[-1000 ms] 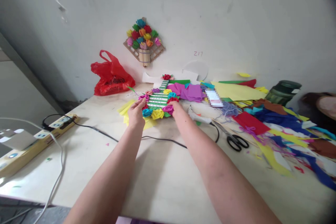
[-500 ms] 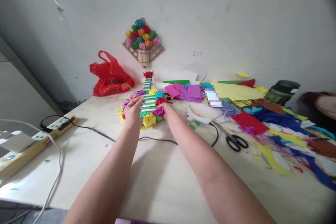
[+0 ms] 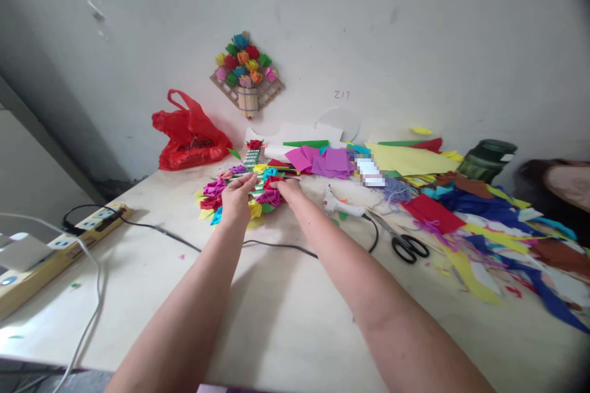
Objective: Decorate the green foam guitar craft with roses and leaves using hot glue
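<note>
A green guitar-shaped craft [image 3: 252, 159] with a white-striped neck lies near the back of the table, ringed by colourful paper flowers and topped with a red one. My left hand [image 3: 237, 195] is over its left part, thumb and fingers pinched together; what they hold, if anything, is too small to make out. At the right side of the craft, my right hand [image 3: 289, 190] has its fingers closed at the red flower [image 3: 273, 182], beside a magenta one [image 3: 270, 197].
Right of the hands lie a white glue gun [image 3: 343, 206], black-handled scissors [image 3: 410, 248] and heaped paper scraps [image 3: 493, 212]. A red bag [image 3: 191, 135] stands back left, a power strip [image 3: 64, 252] at left. A black cord crosses the table [image 3: 271, 313].
The craft now lies lower and flatter, its neck looking shorter, and more flowers show at its left. My left hand has shifted slightly right over it. The view has turned slightly.
</note>
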`<action>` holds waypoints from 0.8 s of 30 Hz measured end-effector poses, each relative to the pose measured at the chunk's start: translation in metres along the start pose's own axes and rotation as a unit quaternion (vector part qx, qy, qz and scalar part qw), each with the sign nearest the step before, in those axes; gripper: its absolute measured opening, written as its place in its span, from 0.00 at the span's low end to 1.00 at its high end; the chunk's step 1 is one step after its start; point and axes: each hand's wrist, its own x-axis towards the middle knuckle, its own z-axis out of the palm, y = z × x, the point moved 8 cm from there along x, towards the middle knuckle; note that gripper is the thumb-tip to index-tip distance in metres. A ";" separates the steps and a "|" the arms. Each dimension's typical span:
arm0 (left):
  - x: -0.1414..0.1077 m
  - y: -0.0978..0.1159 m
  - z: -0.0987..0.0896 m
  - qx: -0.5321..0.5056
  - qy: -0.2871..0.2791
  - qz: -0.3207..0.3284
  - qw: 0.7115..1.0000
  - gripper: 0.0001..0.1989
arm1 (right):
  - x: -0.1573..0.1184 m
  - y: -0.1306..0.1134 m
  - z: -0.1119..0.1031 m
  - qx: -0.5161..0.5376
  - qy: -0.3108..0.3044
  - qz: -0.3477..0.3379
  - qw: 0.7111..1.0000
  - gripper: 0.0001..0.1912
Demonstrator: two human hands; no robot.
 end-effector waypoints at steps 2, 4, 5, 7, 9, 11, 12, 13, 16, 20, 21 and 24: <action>-0.001 0.000 0.003 0.002 -0.005 -0.006 1.000 0.18 | 0.002 -0.013 -0.015 -0.080 0.044 -0.044 0.995 0.10; -0.002 0.000 0.005 0.007 -0.010 -0.015 1.000 0.18 | 0.005 -0.027 -0.028 -0.169 0.082 -0.087 0.978 0.11; -0.002 0.000 0.007 0.009 -0.012 -0.021 1.000 0.18 | 0.007 -0.033 -0.031 -0.203 0.086 -0.102 0.970 0.11; 0.001 0.000 0.008 0.014 -0.015 -0.032 0.999 0.18 | 0.014 -0.041 -0.033 -0.233 0.068 -0.126 0.962 0.14; 0.004 0.000 0.008 0.021 -0.012 -0.043 0.999 0.17 | 0.023 -0.044 -0.035 -0.228 0.046 -0.136 0.963 0.15; 0.009 -0.001 0.008 0.026 -0.007 -0.053 0.998 0.16 | 0.033 -0.044 -0.038 -0.230 0.041 -0.146 0.961 0.16; 0.011 -0.001 0.009 0.025 -0.003 -0.057 0.998 0.16 | 0.038 -0.045 -0.038 -0.238 0.041 -0.157 0.958 0.15; 0.013 -0.002 0.010 0.023 0.000 -0.061 0.998 0.15 | 0.042 -0.046 -0.038 -0.255 0.037 -0.170 0.951 0.15; 0.017 -0.001 0.016 0.009 0.009 -0.068 0.998 0.12 | 0.054 -0.048 -0.028 -0.336 0.004 -0.201 0.920 0.15; 0.021 0.004 0.030 -0.023 0.002 -0.065 0.998 0.11 | 0.065 -0.045 -0.015 -0.433 -0.039 -0.191 0.880 0.14; 0.021 0.005 0.033 -0.031 0.001 -0.065 0.997 0.11 | 0.067 -0.044 -0.013 -0.458 -0.048 -0.187 0.868 0.13; 0.023 0.004 0.036 -0.044 0.005 -0.076 0.996 0.11 | 0.071 -0.040 -0.003 -0.540 -0.073 -0.189 0.817 0.13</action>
